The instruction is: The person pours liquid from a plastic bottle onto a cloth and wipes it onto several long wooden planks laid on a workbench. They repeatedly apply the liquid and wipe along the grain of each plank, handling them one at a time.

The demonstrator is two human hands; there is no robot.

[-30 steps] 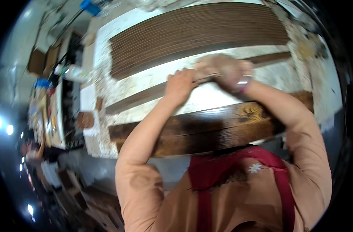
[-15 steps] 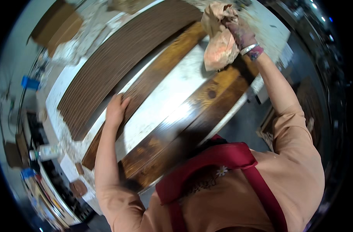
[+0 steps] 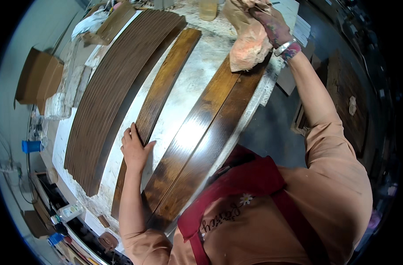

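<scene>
My left hand [image 3: 134,149] rests flat, fingers apart, on the near end of a narrow brown plank [image 3: 166,79] lying on a stained white workbench [image 3: 197,66]. My right hand [image 3: 272,24] is raised at the far end, gripping a crumpled stained rag [image 3: 249,44] that hangs down onto a wide dark glossy board [image 3: 201,132]. That board runs along the bench's near edge and looks wet with stain. A stack of dark ribbed planks [image 3: 108,92] lies to the left of the narrow plank.
Cardboard pieces [image 3: 38,79] and clutter lie left of the bench. A blue cup [image 3: 31,145] and a shelf with bottles [image 3: 71,212] stand at the lower left. Dark floor [image 3: 276,128] and flat dark panels [image 3: 347,101] are to the right.
The view has swung, so the boards now run diagonally. My right hand with the rag has stayed at the far end of the dark board; my left hand has slid along the narrow plank.
</scene>
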